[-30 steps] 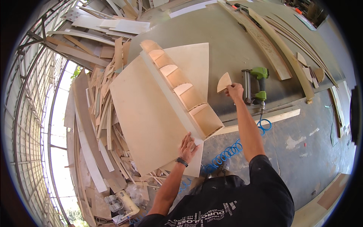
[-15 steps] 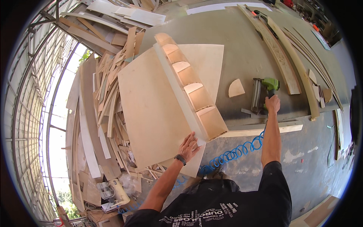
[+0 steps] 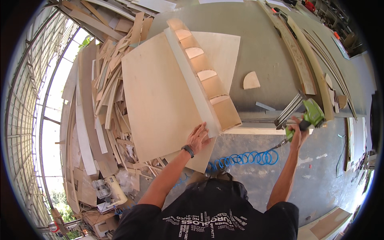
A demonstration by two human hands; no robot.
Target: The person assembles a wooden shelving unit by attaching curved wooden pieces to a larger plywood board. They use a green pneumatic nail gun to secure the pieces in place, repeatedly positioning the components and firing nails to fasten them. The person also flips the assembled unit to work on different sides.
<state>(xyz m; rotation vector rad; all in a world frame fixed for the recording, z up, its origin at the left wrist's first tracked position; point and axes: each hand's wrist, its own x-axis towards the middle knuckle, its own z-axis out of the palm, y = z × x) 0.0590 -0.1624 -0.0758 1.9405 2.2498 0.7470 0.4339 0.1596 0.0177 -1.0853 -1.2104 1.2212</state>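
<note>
My right hand (image 3: 299,135) grips a green pneumatic nail gun (image 3: 313,113), lifted off the bench with its long grey magazine pointing up and to the left. A blue coiled air hose (image 3: 244,158) runs from the gun's handle. My left hand (image 3: 198,136) lies with its fingers stretched over the near end of a long wooden frame (image 3: 227,113). That frame has a pale flat side strip and several quarter-round dividers along its length. It rests aslant on large plywood sheets (image 3: 158,96). A loose quarter-round wooden piece (image 3: 251,81) lies right of the frame.
Long boards (image 3: 294,56) and thin strips lie along the bench's right side. A small grey metal strip (image 3: 265,106) is near the front edge. Scrap wood (image 3: 110,80) is heaped at left, above a motor-like machine (image 3: 102,189) on the floor.
My right hand has raised the nail gun off the bench and drawn it nearer and to the right, tilting it. My left hand stays on the frame's near end. The view has shifted slightly.
</note>
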